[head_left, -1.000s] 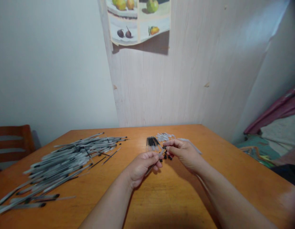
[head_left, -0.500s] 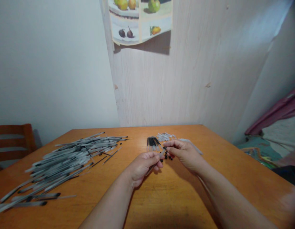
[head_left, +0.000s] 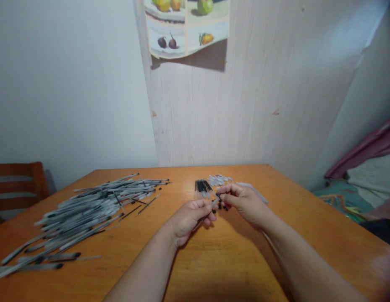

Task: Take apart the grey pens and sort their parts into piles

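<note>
Over the middle of the table, my left hand [head_left: 196, 216] is closed around a pale translucent pen [head_left: 215, 201] whose far end sticks out past the fingertips. My right hand [head_left: 242, 200] pinches at that end, thumb and finger together, with a small dark piece between them, too small to make out fully. Just behind the hands lies a row of black ink refills [head_left: 201, 187], side by side. Several small black plugs [head_left: 225, 207] lie on the wood under my right fingers, partly hidden. Beyond them is a little heap of clear caps [head_left: 219, 180].
A large loose pile of pens [head_left: 87, 209] covers the left of the wooden table [head_left: 201, 264], with some thin refills [head_left: 147, 205] along its edge. More pale tubes [head_left: 256, 192] lie behind my right hand. A wooden chair [head_left: 18, 182] stands at the left; a wall rises behind.
The view has shifted very slightly. Both hands keep almost the same place and grip, fingertips meeting at the pen's end.
</note>
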The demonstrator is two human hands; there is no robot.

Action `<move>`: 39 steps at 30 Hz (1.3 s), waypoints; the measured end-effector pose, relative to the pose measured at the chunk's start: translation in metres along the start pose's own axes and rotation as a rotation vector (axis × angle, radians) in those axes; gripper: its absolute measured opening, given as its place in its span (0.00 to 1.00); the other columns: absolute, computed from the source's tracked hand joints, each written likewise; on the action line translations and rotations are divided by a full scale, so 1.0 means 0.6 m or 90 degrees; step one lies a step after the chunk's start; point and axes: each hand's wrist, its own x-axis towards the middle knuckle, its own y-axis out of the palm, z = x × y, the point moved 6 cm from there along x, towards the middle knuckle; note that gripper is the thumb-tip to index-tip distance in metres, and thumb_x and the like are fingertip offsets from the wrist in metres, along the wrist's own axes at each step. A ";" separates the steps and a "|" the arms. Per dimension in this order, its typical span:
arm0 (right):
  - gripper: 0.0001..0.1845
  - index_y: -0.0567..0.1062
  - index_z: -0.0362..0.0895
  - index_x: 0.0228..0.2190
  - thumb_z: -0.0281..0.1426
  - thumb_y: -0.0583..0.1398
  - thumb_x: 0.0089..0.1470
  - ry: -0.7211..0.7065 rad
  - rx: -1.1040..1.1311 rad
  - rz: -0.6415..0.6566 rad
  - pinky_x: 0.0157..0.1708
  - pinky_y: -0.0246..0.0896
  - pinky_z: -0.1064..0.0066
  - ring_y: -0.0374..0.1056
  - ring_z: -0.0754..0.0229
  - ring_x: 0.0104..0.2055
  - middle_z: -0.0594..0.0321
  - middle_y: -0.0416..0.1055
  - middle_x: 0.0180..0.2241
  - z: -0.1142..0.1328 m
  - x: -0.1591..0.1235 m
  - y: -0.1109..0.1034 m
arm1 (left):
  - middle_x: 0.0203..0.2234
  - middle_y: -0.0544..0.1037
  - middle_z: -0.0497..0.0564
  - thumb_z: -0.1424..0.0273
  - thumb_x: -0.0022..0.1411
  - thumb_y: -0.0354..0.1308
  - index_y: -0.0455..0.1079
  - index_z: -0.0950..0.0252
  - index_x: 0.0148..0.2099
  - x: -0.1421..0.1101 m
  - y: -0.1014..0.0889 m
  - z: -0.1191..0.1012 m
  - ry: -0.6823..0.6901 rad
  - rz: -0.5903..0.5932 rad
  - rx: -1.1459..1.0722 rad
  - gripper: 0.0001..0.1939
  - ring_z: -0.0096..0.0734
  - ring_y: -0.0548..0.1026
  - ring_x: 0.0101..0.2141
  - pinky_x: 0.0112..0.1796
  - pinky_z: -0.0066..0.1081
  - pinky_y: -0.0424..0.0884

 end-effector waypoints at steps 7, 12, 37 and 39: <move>0.16 0.77 0.42 0.38 0.38 0.65 0.49 0.010 0.007 0.008 0.30 0.58 0.69 0.65 0.64 0.28 0.64 0.74 0.28 0.000 -0.002 0.000 | 0.28 0.77 0.54 0.58 0.57 0.67 0.76 0.70 0.44 0.001 -0.002 0.002 0.004 0.000 0.010 0.20 0.27 0.72 0.28 0.32 0.28 0.63; 0.16 0.77 0.42 0.36 0.39 0.67 0.47 0.032 0.043 0.019 0.29 0.58 0.70 0.64 0.65 0.26 0.64 0.74 0.27 0.000 -0.003 0.000 | 0.28 0.77 0.54 0.58 0.57 0.67 0.76 0.71 0.44 0.000 -0.002 0.000 0.003 -0.006 0.016 0.20 0.27 0.71 0.28 0.33 0.28 0.63; 0.22 0.74 0.43 0.29 0.49 0.69 0.45 0.049 0.008 0.074 0.27 0.57 0.71 0.62 0.66 0.25 0.64 0.71 0.24 0.009 -0.007 0.001 | 0.29 0.79 0.55 0.56 0.58 0.65 0.75 0.71 0.43 -0.005 0.004 0.000 0.007 0.004 0.046 0.21 0.29 0.72 0.28 0.33 0.29 0.63; 0.23 0.73 0.43 0.28 0.50 0.68 0.45 0.050 -0.009 0.076 0.26 0.56 0.71 0.62 0.66 0.24 0.65 0.70 0.23 0.009 -0.008 0.001 | 0.29 0.79 0.55 0.57 0.58 0.65 0.74 0.71 0.43 -0.005 0.006 0.000 0.005 0.004 0.046 0.21 0.28 0.72 0.28 0.34 0.29 0.63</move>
